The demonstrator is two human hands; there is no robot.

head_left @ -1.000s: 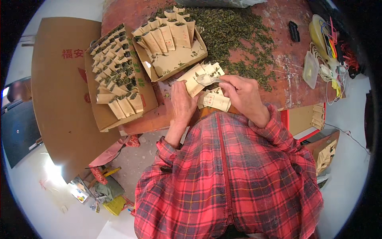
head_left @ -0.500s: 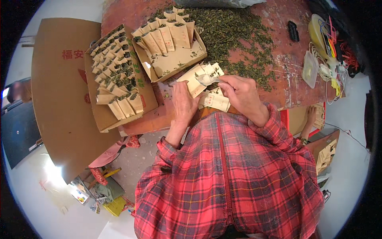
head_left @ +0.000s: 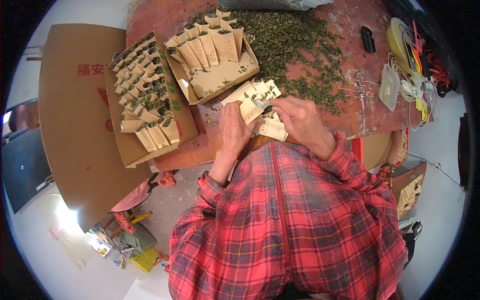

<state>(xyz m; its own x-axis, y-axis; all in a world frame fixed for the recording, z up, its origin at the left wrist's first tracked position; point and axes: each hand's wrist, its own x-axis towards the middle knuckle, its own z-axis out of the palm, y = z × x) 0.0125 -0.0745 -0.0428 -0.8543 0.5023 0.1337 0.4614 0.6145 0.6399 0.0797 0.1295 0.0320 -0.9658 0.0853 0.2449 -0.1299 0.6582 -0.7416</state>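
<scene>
My left hand (head_left: pixel 233 129) is closed around a small tan paper packet (head_left: pixel 248 112), its open end turned toward my right hand. My right hand (head_left: pixel 303 122) grips a metal spoon (head_left: pixel 260 104) by the handle; the bowl is tipped at the packet's mouth. How far it reaches inside is hidden. Just beyond lie more tan packets (head_left: pixel 268 89) with bits of dark leaf on them. Below the spoon, a few flat packets (head_left: pixel 272 129) rest near the table's front edge, partly behind my fingers.
Dried dark-green leaves (head_left: pixel 285 42) spread over the red table (head_left: pixel 365 107). A shallow carton (head_left: pixel 215 90) holds upright filled packets; a longer carton (head_left: pixel 186 117) at left is packed with them. Cords and a clear plastic lid (head_left: pixel 390 86) lie at right. Another person's arm (head_left: pixel 392 157) shows lower right.
The spoon's bowl, earlier level with pale contents above the packet, has tipped down at its mouth. My right hand shifted slightly left. At right, the other person's arm has moved.
</scene>
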